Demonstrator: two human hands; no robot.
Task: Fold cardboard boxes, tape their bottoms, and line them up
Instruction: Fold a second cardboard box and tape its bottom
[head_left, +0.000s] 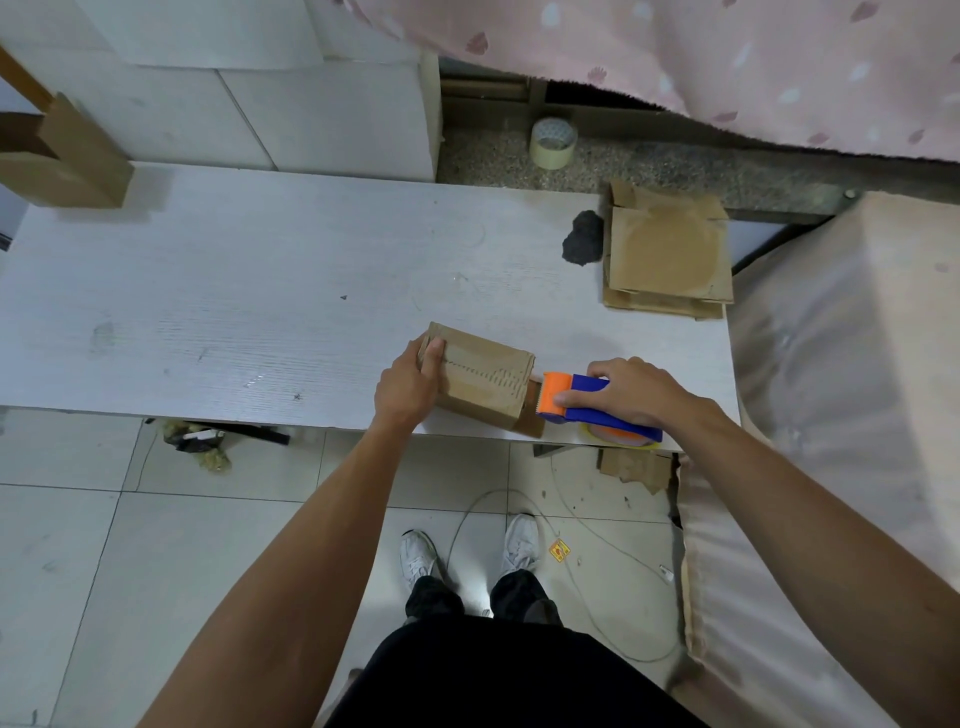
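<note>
Small cardboard box (483, 379) sits near the front edge of the white table (260, 291), right of centre, closed face up, with a wrinkled strip of tape running along its top. Left hand (410, 384) grips the box's left end, fingers curled over the top edge. Right hand (634, 392) is wrapped round the blue handle of the tape dispenser (587, 405), whose orange head is against the box's right end. Stack of flat cardboard (667, 254) lies at the table's far right corner, a dark lump (584, 239) just beside it. Another brown box (62, 161) stands at the far left. Spare tape roll (553, 143) is on the floor beyond the table.
</note>
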